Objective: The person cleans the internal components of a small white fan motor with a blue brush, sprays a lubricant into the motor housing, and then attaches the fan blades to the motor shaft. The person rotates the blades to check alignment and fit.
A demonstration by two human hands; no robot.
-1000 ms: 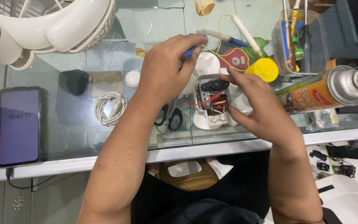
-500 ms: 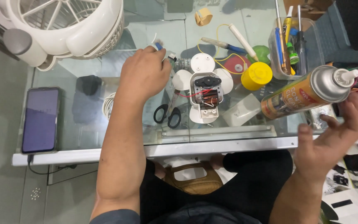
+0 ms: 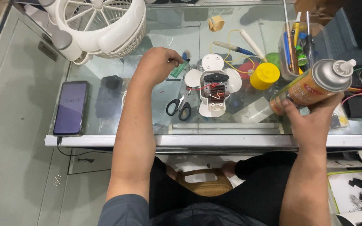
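At the right of the frame the right hand [image 3: 311, 121] grips a spray can [image 3: 311, 86], orange-labelled with a silver top and white nozzle, tilted over the glass worktop [image 3: 105, 125]. Above centre, the left hand [image 3: 156, 65] closes around a small green tool [image 3: 180, 68] with a blue tip. Between the hands lies an opened white fan motor [image 3: 213, 88] with red wires showing, black-handled scissors [image 3: 179, 106] just to its left. A clear cup [image 3: 298, 50] at upper right holds upright pens and screwdrivers; a yellow lid [image 3: 265, 76] sits beside it. A phone [image 3: 70, 108] lies far left, below a white fan housing [image 3: 101, 25].
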